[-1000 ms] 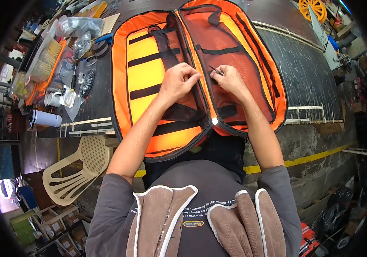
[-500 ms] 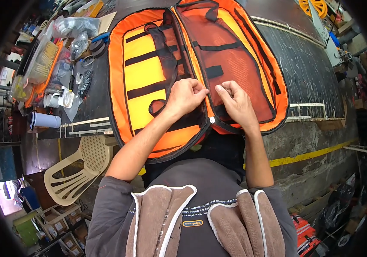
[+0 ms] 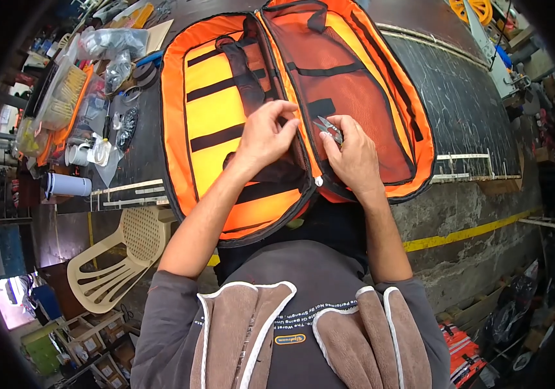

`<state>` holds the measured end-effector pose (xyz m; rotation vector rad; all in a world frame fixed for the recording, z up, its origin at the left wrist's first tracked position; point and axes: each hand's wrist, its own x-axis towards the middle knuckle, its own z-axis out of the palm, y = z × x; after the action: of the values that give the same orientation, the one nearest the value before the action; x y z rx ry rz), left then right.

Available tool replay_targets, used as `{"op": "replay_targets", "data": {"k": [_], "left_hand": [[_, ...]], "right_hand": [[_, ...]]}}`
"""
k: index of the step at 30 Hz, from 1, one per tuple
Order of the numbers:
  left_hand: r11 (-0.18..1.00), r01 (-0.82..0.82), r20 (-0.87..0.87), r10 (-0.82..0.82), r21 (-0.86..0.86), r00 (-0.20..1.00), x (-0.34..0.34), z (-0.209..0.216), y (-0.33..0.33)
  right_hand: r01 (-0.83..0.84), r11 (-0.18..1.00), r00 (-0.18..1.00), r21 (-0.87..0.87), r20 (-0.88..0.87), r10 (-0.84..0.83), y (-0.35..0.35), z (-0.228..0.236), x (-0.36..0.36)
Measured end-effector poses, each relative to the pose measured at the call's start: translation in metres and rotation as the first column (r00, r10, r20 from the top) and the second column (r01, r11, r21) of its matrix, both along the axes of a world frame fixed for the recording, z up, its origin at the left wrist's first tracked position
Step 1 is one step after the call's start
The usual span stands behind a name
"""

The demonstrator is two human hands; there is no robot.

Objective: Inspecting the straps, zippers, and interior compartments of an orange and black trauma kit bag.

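An orange bag (image 3: 180, 84) lies unfolded on the table, with yellow panels, black straps and a dark mesh pocket (image 3: 368, 123) in its right half. Small metal thread snips (image 3: 330, 128) stick out of my right hand (image 3: 354, 155), closed around them above the mesh, blades toward the middle seam (image 3: 297, 120). On the other side of that seam, my left hand (image 3: 267, 135) is closed, thumb and curled fingers close together. Whatever it pinches, if anything, is too small to make out. A white zip end (image 3: 319, 181) shows at the bag's near edge.
Plastic bags, a clear bin (image 3: 63, 97), tape rolls (image 3: 146, 74) and a white tumbler (image 3: 69, 184) crowd the table's left side. A beige plastic chair (image 3: 122, 253) stands at the near left. A yellow line (image 3: 459, 238) crosses the floor at the right.
My left hand has moved up and left, away from the seam. My right hand has turned, and the snips now show between its fingers. The bag has shifted slightly left.
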<state>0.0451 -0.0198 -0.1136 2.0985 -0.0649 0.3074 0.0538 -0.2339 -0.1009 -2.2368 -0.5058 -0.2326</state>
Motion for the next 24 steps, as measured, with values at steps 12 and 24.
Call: {"op": "replay_targets", "data": {"k": [12,24], "left_hand": [[0.864,-0.073,-0.335,-0.114,-0.499,0.935,0.010,-0.034,0.001],[0.776,-0.049,-0.317,-0.198,-0.629,0.927,0.004,-0.033,0.008]], "right_hand": [[-0.022,1.000,0.997,-0.005,0.079,0.022,0.006,0.004,-0.008],[-0.087,0.994,0.985,-0.063,0.145,0.095,0.026,-0.002,-0.001]]}}
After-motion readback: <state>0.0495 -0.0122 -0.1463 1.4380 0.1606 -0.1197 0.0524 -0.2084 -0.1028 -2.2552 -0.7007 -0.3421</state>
